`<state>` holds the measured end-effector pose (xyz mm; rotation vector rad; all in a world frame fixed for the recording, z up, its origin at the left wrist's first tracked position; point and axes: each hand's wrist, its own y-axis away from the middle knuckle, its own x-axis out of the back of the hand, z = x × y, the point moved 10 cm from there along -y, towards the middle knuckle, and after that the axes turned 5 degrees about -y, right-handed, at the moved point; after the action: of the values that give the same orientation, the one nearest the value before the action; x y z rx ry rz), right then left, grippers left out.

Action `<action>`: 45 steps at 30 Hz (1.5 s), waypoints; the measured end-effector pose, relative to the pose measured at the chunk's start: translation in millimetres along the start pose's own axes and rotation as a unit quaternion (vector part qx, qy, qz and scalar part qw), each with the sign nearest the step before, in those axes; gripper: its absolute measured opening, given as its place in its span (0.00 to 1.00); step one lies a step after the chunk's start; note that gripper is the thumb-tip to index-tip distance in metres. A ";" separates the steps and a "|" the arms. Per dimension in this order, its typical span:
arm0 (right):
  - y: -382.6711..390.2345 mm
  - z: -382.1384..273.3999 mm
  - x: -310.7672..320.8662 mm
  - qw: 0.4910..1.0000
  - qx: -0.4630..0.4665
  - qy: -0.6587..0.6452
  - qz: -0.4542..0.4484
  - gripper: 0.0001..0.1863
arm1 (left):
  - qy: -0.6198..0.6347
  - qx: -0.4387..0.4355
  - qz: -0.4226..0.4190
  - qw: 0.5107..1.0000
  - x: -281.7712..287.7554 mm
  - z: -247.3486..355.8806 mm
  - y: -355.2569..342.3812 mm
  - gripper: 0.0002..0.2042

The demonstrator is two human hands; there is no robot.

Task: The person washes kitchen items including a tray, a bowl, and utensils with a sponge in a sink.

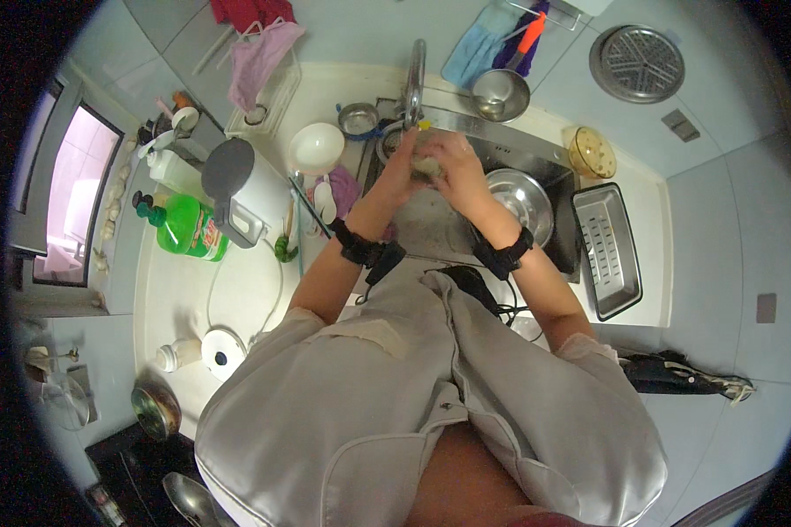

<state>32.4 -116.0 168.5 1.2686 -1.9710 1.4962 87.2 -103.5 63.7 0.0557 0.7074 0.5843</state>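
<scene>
Left hand (pixel 401 173) and right hand (pixel 457 167) are together, clamped around a blurred item (pixel 425 166) near the tap (pixel 416 75), above the sink (pixel 426 227), into which it could drop should any wetness loosen the grip.

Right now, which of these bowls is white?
The white bowl left of the tap; the metal bowl in the sink is silvery, the rightmost bowl yellowish.

White counter (pixel 171 297) — on it a grey-white kettle (pixel 262 189), green pump bottle (pixel 185 228), white bowl (pixel 316 147), metal tray (pixel 613 283)
</scene>
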 end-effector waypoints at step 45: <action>38.8 76.2 -12.4 0.899 -0.278 -0.287 0.181 0.09 | -0.585 -0.464 0.105 0.657 -23.8 59.1 22.9 0.17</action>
<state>24.6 -177.6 108.6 1.1996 -2.8664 0.5875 98.7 -88.1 128.6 -0.4277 -0.9411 0.9152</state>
